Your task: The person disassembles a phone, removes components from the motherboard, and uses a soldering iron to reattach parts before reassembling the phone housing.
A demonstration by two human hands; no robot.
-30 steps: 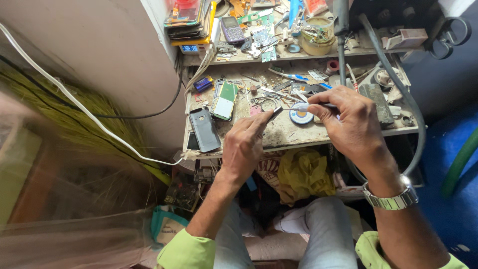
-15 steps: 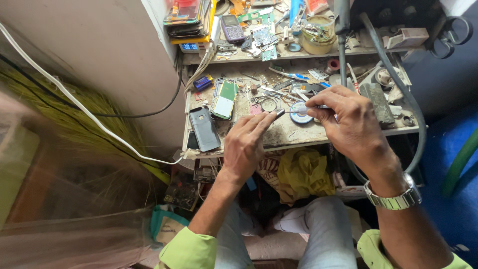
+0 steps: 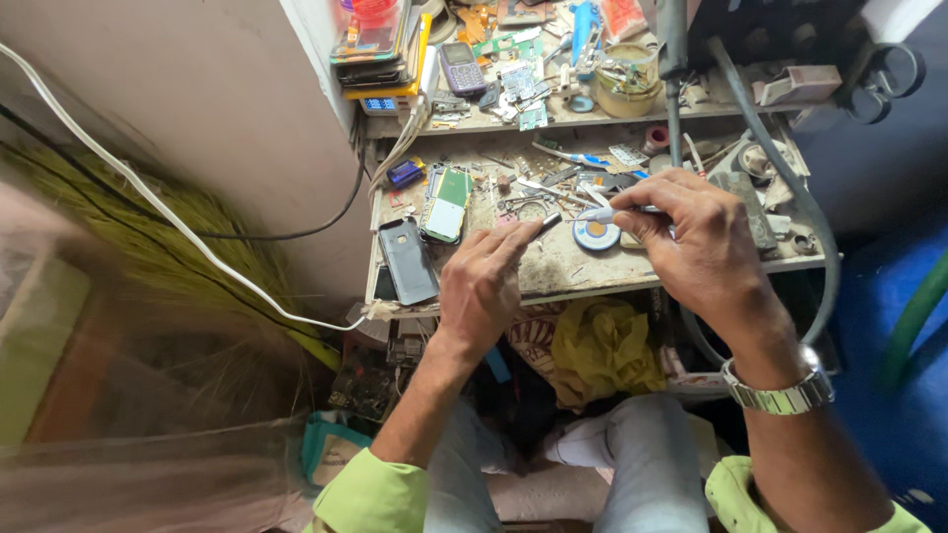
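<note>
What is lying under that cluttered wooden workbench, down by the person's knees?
Under the cluttered wooden workbench sits a crumpled yellow cloth, with dark circuit-board scraps to its left. The left hand, right hand and knees cover whatever lies further back.

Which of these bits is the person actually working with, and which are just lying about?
In use:
- left hand, fingers holding a thin dark tool
- right hand, holding a pen-like tool
- round tin under both tips

Lying about:
- dark phone
- green-backed phone
- keypad phone
- yellow cloth
- white cable
</note>
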